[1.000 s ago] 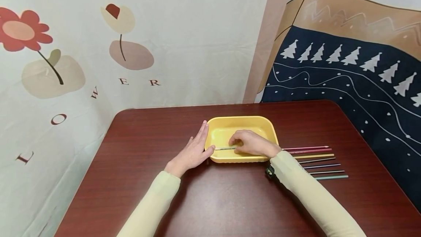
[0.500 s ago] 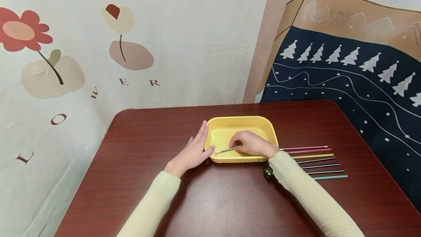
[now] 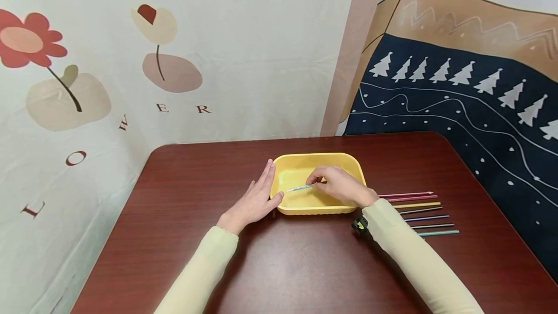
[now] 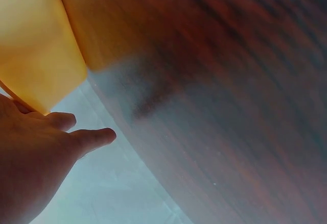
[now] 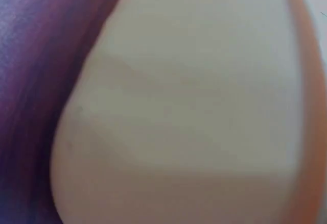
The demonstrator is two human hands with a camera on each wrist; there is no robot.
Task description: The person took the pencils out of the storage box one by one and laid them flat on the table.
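Note:
A shallow yellow tray [image 3: 317,211] sits on the table. My left hand [image 3: 255,200] lies along its left rim with straight fingers, the thumb near the front left corner. In the left wrist view, that hand [image 4: 38,152] is beside the tray's yellow wall [image 4: 43,40]. Over the inside of the tray, my right hand [image 3: 340,184] pinches a thin light green pencil [image 3: 300,188] between thumb and fingers. One end of the pencil points left toward my left thumb; the rest is hidden by the hand. The right wrist view is mostly filled by a blurred pale surface.
Right of the tray, several pencils lie roughly parallel in a row, among them a yellow pencil [image 3: 418,205] and a teal pencil [image 3: 440,232]. My right forearm covers their left ends. The dark red wooden table [image 3: 196,178] meets printed cloth hangings at the back.
My right hand has lifted the pencil slightly and moved it a little away from me and right. The left hand stays against the tray.

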